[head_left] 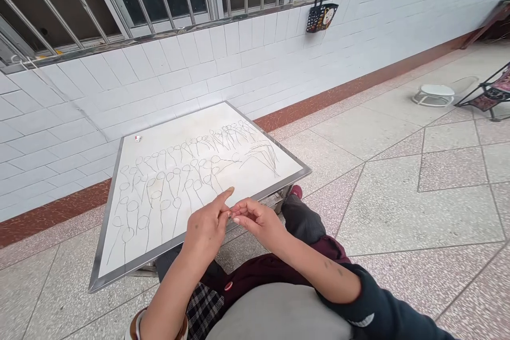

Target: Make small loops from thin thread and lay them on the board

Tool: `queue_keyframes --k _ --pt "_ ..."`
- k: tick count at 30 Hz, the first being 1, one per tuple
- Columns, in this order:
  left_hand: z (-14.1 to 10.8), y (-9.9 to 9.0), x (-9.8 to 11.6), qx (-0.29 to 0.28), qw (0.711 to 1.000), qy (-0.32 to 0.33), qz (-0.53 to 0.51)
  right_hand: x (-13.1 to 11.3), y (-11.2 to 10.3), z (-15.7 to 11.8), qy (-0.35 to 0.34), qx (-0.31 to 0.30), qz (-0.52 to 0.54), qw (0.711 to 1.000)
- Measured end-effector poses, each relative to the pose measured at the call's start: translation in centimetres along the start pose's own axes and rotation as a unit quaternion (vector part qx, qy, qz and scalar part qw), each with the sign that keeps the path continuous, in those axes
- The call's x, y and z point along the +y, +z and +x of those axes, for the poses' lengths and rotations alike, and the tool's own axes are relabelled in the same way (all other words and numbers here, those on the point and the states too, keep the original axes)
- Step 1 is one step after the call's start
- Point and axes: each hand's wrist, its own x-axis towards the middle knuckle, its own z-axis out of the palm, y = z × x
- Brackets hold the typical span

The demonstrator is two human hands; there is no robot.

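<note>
My left hand and my right hand meet at the fingertips over the table's near edge. Both are pinched closed; whatever lies between the fingers is too small to make out. My left index finger points out toward the table. On the white table with a grey metal rim lie many thin dark wire pieces, each with a round loop and a tail, in rough rows. Several straighter wires are bunched at the right side of the table. A small white and red item rests near the far left corner.
A white tiled wall with barred windows stands behind the table. A dark basket hangs from the bars. On the floor at the right are a low white stool and a folding chair.
</note>
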Motion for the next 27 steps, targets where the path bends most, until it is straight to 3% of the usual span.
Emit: queue_keyframes --k 4,7,11,16,27 --pt "0.04 -0.18 -0.33 0.028 0.999 -0.009 0.032 0.19 -0.06 -0.28 -0.031 -0.002 -0.112 0.993" --pt "0.13 -0.21 -0.45 0.028 0.999 0.005 0.027 0.49 0.2 -0.44 -0.072 0.003 -0.138 0.988" --pt "0.21 -0.24 -0.32 0.013 1.0 0.025 0.009 0.54 0.45 -0.45 -0.059 -0.003 -0.098 0.993" --pt "0.25 -0.48 -0.36 -0.005 0.999 0.031 0.016 -0.07 0.44 -0.34 -0.014 -0.056 -0.041 0.998" --pt "0.54 -0.19 -0.77 -0.013 0.999 0.047 0.013 0.57 0.62 -0.31 0.022 -0.067 -0.013 0.997"
